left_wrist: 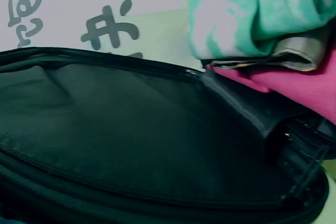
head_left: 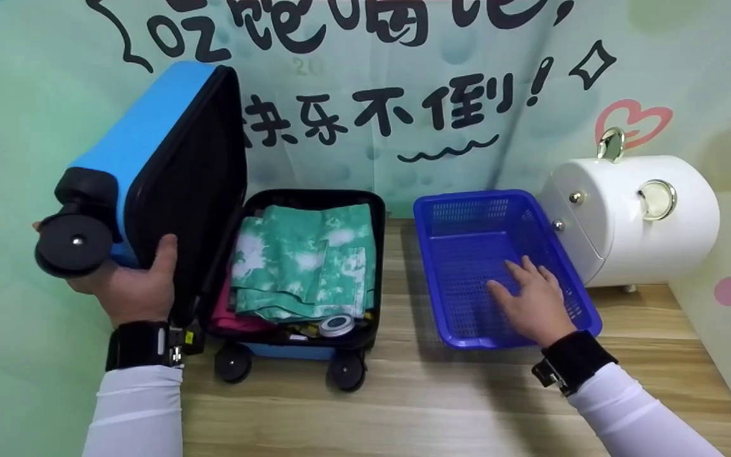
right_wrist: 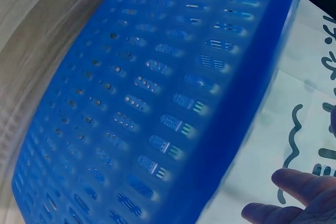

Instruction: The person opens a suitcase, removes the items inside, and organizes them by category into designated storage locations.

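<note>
A small blue suitcase (head_left: 137,139) stands open, its black-lined lid raised at the left. My left hand (head_left: 134,289) grips the lid's near edge beside a black wheel, with the thumb on the inner side and the other fingers mostly hidden behind. In the suitcase lie folded green-and-white tie-dye cloth (head_left: 305,254), pink cloth (head_left: 238,311) under it and a small round silver-rimmed item (head_left: 336,325) at the front. My right hand (head_left: 533,301) is over the blue plastic basket (head_left: 432,279), fingers spread and holding nothing. The left wrist view shows the lid's dark lining (left_wrist: 131,135).
A white rounded container (head_left: 664,222) with a gold-coloured handle stands right of the basket, close to its rim. Behind everything hangs a pale green backdrop (head_left: 340,152) with black lettering. Wooden tabletop (head_left: 403,393) shows in front of the suitcase and basket.
</note>
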`<state>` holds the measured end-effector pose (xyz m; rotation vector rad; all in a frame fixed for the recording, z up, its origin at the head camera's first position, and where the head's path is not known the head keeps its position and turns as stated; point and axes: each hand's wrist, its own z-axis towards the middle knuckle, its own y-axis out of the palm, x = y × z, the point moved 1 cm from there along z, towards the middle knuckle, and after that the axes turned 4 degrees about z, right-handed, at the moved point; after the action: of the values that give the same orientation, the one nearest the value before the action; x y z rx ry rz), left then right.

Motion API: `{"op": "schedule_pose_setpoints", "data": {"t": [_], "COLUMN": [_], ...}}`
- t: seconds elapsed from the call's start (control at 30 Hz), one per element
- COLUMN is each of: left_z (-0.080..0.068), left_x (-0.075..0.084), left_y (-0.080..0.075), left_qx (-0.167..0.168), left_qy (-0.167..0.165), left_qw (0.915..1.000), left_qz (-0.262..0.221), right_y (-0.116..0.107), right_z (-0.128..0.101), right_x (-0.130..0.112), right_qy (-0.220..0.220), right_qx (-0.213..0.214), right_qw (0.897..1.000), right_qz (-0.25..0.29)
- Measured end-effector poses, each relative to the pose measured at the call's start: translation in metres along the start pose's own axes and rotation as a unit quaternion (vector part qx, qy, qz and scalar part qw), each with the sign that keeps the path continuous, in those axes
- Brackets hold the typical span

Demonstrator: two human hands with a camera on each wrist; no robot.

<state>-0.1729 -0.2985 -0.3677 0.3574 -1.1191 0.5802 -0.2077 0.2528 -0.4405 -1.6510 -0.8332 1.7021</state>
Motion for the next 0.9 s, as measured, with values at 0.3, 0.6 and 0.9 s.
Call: {"op": "schedule_pose_setpoints", "data": {"t": [0.3, 0.6, 0.9], "left_z": [0.002, -0.007, -0.015], "left_x": [-0.02, -0.034, -0.046], "left_y": [-0.008, -0.003, 0.0], "left_qx": [0.142, 0.16, 0.153], "left_qy": [0.12, 0.07, 0.04], "left_qw": [0.952, 0.9518, 0.9575], "left_qz": [0.244, 0.252, 0.241], "right_y": [0.0, 0.003, 0.004], "right_z": [0.0, 0.0, 0.0], "right_x": [-0.004, -0.005, -0.005], "right_qy": [-0.008, -0.012, -0.002], "right_qx": [0.001, -0.006, -0.011], "right_qw": [1.0, 1.0, 1.0], "right_qz": [-0.001, 0.009, 0.013]}}
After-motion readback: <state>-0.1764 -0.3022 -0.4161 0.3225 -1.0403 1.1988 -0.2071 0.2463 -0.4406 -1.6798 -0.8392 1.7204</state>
